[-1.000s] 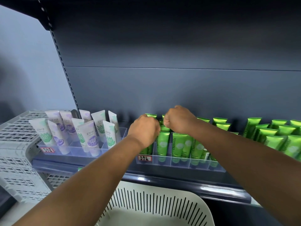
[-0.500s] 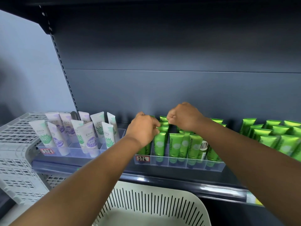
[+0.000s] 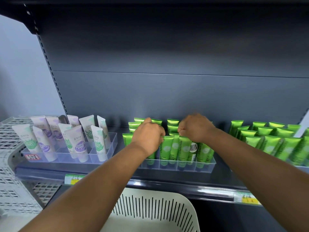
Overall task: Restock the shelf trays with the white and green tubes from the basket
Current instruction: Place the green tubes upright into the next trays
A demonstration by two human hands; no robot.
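Observation:
Several green tubes (image 3: 173,148) stand upright in a clear divided tray (image 3: 177,166) on the shelf. My left hand (image 3: 147,136) is curled over the tops of the tubes at the tray's left and pinches the top of a front-row tube. My right hand (image 3: 195,128) is curled over the tube tops at the tray's middle, and its fingertips grip the top of another green tube. White tubes (image 3: 78,141) with green or purple prints lean in a second clear tray (image 3: 66,156) to the left. The cream slotted basket (image 3: 155,210) sits below the shelf; its inside is mostly out of view.
More green tubes (image 3: 270,143) fill a tray at the right. A grey perforated crate (image 3: 10,164) stands at the left end of the shelf. The shelf's front rail (image 3: 167,183) carries yellow-green price labels (image 3: 73,179). The dark back panel rises behind.
My hands have drawn apart, the right one shifting rightward. Both have come from the back rows down to the front row of green tubes.

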